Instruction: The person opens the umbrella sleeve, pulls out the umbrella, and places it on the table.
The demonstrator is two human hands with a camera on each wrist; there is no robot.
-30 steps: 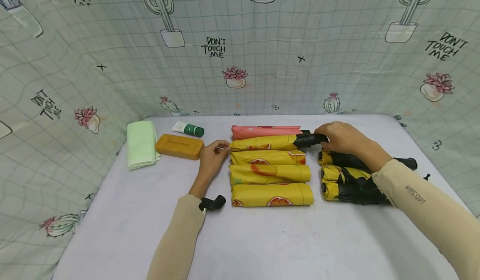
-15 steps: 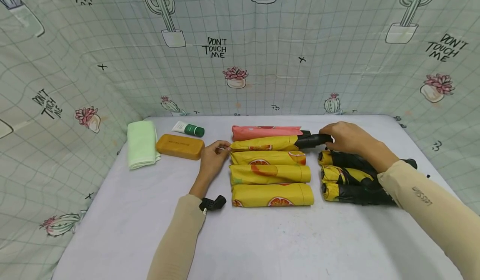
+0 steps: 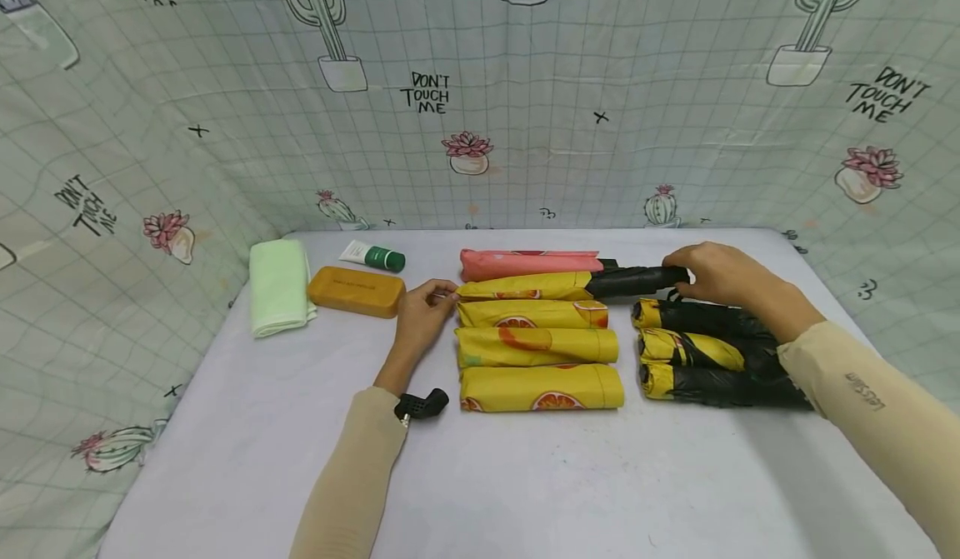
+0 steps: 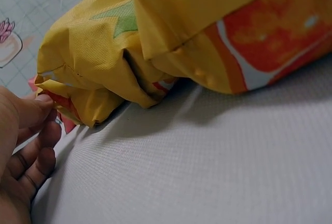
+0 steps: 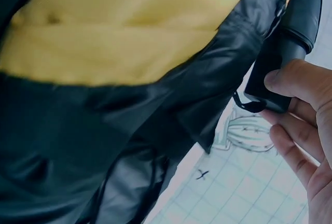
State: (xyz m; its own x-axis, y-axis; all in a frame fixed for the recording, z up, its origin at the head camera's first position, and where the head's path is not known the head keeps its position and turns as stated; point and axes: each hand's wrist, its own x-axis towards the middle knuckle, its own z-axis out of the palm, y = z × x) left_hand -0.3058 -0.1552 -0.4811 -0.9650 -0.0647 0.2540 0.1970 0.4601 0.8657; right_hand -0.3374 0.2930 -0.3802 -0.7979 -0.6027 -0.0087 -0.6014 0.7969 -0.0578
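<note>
In the head view, my left hand (image 3: 422, 319) pinches the left end of a yellow sleeve (image 3: 517, 286) printed with orange slices. From the sleeve's right end sticks a black folding umbrella (image 3: 637, 281). My right hand (image 3: 723, 276) holds this umbrella by its end. Up close in the right wrist view, thumb and fingers grip its black handle (image 5: 272, 73), where a small strap loop shows. The left wrist view has my thumb and fingertips (image 4: 45, 99) on the sleeve's gathered tip. The rest of the umbrella is hidden inside the sleeve.
Several yellow sleeves (image 3: 540, 388) lie in a row nearer me, and a pink one (image 3: 528, 264) lies behind. Black-and-yellow folded umbrellas (image 3: 720, 384) lie under my right forearm. At the left are a brown case (image 3: 356, 291), a green-capped tube (image 3: 372, 256) and a folded green cloth (image 3: 279, 288).
My right hand has moved to the right with the umbrella's handle, and more of the black umbrella shows outside the sleeve. The left hand has stayed at the sleeve's left end.
</note>
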